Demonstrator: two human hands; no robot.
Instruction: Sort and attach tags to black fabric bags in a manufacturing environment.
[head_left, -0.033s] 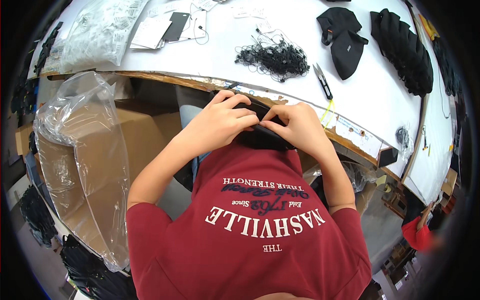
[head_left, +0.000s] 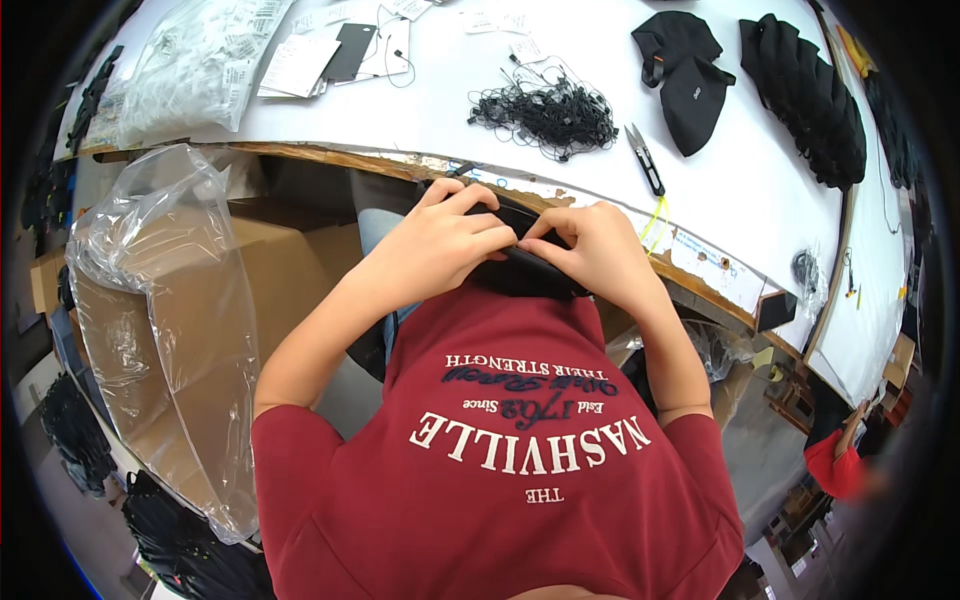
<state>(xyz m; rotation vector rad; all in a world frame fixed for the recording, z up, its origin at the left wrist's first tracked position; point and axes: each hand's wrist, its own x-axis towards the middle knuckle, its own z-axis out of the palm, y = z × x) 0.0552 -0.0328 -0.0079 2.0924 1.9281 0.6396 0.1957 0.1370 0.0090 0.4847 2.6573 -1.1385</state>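
A black fabric item (head_left: 540,268) lies across my lap, against the table's front edge; its kind I cannot make out. My left hand (head_left: 452,240) grips it from the left, fingers bent over its upper edge. From the right, my right hand (head_left: 590,245) pinches it with thumb and forefinger. The fingertips of both hands almost meet at the item's edge, and whatever small thing may be between them is hidden. Beyond my hands, a tangled heap of black tag strings (head_left: 545,115) lies on the white-covered table (head_left: 420,120). Thread snips (head_left: 645,160) rest right of the heap.
Black caps (head_left: 690,85) and a row of stacked black caps (head_left: 805,100) lie at the far right. White and dark tags (head_left: 310,65) and a clear bag of small pieces (head_left: 200,70) are far left. A plastic-covered cardboard box (head_left: 190,330) stands left of me; a dark phone-like object (head_left: 775,311) sits right.
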